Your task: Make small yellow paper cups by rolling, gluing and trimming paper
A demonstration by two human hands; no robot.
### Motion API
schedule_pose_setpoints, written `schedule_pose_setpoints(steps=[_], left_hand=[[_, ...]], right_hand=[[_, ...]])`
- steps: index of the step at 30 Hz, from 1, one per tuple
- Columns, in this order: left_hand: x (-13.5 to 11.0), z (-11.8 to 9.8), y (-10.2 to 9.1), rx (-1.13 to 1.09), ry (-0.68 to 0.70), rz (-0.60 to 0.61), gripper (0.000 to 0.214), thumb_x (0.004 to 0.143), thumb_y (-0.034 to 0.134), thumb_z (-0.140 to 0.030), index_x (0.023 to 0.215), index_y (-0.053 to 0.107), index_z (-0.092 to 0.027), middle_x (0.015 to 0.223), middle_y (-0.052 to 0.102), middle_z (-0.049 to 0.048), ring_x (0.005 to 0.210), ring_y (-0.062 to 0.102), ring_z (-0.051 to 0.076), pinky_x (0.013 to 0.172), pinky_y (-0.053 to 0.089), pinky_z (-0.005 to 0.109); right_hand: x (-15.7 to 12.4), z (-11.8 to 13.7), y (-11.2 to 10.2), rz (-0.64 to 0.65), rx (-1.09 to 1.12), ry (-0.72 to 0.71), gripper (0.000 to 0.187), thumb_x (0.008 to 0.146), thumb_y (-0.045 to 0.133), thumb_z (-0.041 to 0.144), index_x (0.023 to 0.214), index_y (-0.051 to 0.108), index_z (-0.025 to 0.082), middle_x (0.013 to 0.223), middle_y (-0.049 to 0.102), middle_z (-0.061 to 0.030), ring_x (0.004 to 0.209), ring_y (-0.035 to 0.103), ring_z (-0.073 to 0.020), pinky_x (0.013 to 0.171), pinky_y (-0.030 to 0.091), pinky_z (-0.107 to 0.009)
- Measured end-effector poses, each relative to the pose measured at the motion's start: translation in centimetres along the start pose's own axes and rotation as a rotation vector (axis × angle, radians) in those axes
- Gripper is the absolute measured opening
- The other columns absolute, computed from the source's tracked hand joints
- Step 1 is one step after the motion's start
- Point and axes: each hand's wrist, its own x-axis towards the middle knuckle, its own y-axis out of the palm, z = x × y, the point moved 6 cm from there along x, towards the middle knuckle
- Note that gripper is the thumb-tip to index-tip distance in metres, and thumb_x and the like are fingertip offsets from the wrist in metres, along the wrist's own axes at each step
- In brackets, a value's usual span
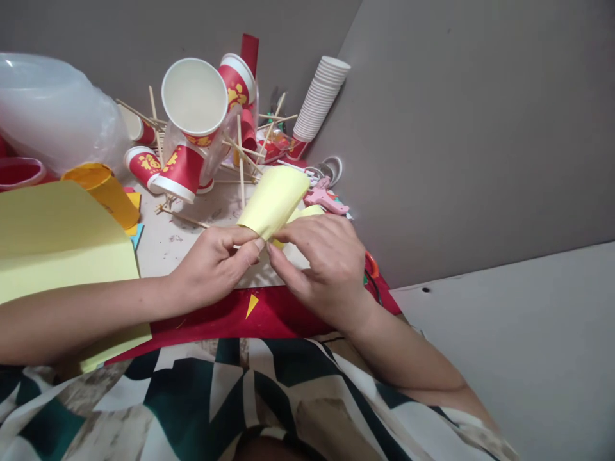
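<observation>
Grey wall [480,141] | yellow paper tube [276,198] | left fingers [245,255], right fingers [289,269] — pinching its near rim

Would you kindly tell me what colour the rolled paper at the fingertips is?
The rolled paper is pale yellow, clearest in the head view.

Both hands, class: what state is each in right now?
Left hand: closed, holding the yellow paper roll by its near end.
Right hand: thumb and forefinger at that end; whether gripping cannot be told.
</observation>
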Motion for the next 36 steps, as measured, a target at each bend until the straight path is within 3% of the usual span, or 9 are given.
schedule_pose_setpoints(steps=[4, 8, 11, 16, 28, 36], left_hand=[[0.0, -0.3, 0.2, 0.067, 0.091, -0.003, 0.033, 0.096, 0.053, -0.018, 0.066, 0.066, -0.013, 0.065, 0.066, 0.0021, 0.059, 0.057, 0.01, 0.058, 0.043, 0.021], [0.0, -0.6, 0.3, 0.1, 0.174, -0.018, 0.032, 0.095, 0.054, -0.015, 0.063, 0.059, -0.015, 0.058, 0.055, -0.0026, 0.055, 0.05, 0.008, 0.057, 0.039, 0.02], [0.0, -0.5, 0.4, 0.094, 0.162, -0.023, 0.034, 0.095, 0.055, -0.017, 0.061, 0.054, -0.017, 0.056, 0.049, -0.0038, 0.054, 0.047, 0.009, 0.056, 0.037, 0.022], [-0.1, -0.4, 0.3, 0.094, 0.143, -0.052, 0.032, 0.094, 0.056, -0.019, 0.062, 0.058, -0.017, 0.057, 0.052, -0.0028, 0.054, 0.047, 0.009, 0.056, 0.038, 0.022], [-0.4, -0.9, -0.1, 0.147, 0.133, -0.076, 0.026, 0.094, 0.059, -0.018, 0.069, 0.066, -0.015, 0.063, 0.064, -0.0001, 0.056, 0.054, 0.009, 0.055, 0.039, 0.021], [0.0, -1.0, 0.1, 0.112, 0.145, -0.016, 0.027, 0.096, 0.055, -0.018, 0.07, 0.063, -0.016, 0.063, 0.06, -0.0013, 0.059, 0.054, 0.01, 0.06, 0.041, 0.022]], right_hand=[[-0.1, 0.2, 0.1, 0.01, -0.029, 0.007, 0.012, 0.093, 0.065, 0.024, 0.084, 0.067, 0.016, 0.08, 0.074, -0.0063, 0.078, 0.068, -0.0231, 0.077, 0.045, -0.038], [-0.2, 0.4, 0.4, 0.011, -0.02, 0.025, 0.011, 0.091, 0.063, 0.02, 0.081, 0.064, 0.017, 0.075, 0.072, -0.0054, 0.074, 0.066, -0.0221, 0.075, 0.043, -0.038], [-0.3, 0.5, 0.6, 0.004, -0.006, 0.04, 0.013, 0.091, 0.061, 0.018, 0.078, 0.061, 0.019, 0.072, 0.071, -0.0043, 0.071, 0.063, -0.021, 0.073, 0.043, -0.037], [-0.4, 0.5, 1.0, -0.02, 0.022, 0.061, 0.015, 0.091, 0.059, 0.017, 0.077, 0.057, 0.021, 0.07, 0.069, -0.0031, 0.07, 0.062, -0.0203, 0.071, 0.043, -0.036], [-0.4, -1.4, 0.6, 0.015, 0.502, 0.362, 0.011, 0.082, 0.062, 0.012, 0.074, 0.059, 0.02, 0.07, 0.066, 0.0028, 0.066, 0.062, -0.0123, 0.064, 0.048, -0.026], [-0.8, -0.7, 0.8, 0.014, 0.25, 0.18, 0.018, 0.086, 0.067, 0.028, 0.081, 0.051, 0.023, 0.071, 0.063, 0.0011, 0.069, 0.058, -0.0165, 0.068, 0.043, -0.032]])
